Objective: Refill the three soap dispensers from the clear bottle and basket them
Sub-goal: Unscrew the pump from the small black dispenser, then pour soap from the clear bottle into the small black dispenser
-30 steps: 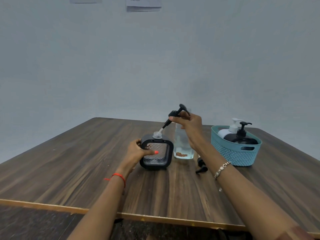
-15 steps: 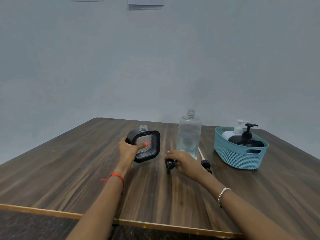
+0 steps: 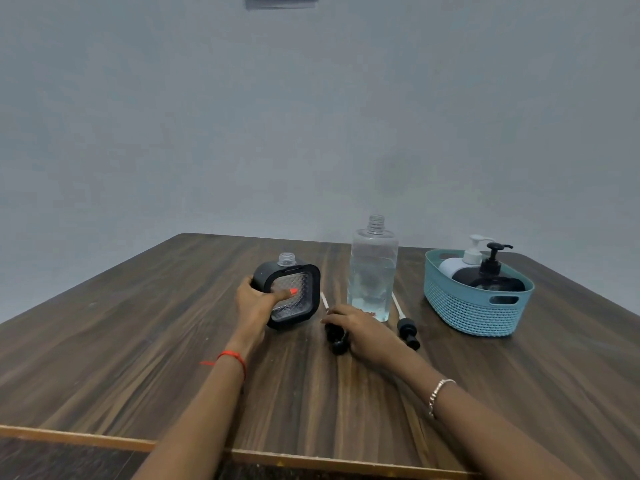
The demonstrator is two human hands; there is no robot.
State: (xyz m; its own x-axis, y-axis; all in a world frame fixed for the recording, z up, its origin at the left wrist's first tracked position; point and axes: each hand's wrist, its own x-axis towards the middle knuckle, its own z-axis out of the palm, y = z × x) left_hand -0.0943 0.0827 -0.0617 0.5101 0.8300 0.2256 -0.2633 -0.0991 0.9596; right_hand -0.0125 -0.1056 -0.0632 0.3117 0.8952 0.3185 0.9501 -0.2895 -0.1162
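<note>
I'm seeing a black dispenser [image 3: 294, 296] with a diamond-patterned clear face, a teal basket [image 3: 464, 313] with a woven pattern far right, and a dark, streaky wood-grain table [image 3: 138, 341].

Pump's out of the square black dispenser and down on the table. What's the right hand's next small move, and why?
Probably let go of the pump and take the clear bottle: it stands uncapped just beyond the right hand, and the left hand holds the black dispenser with its neck open, ready for pouring.
</note>
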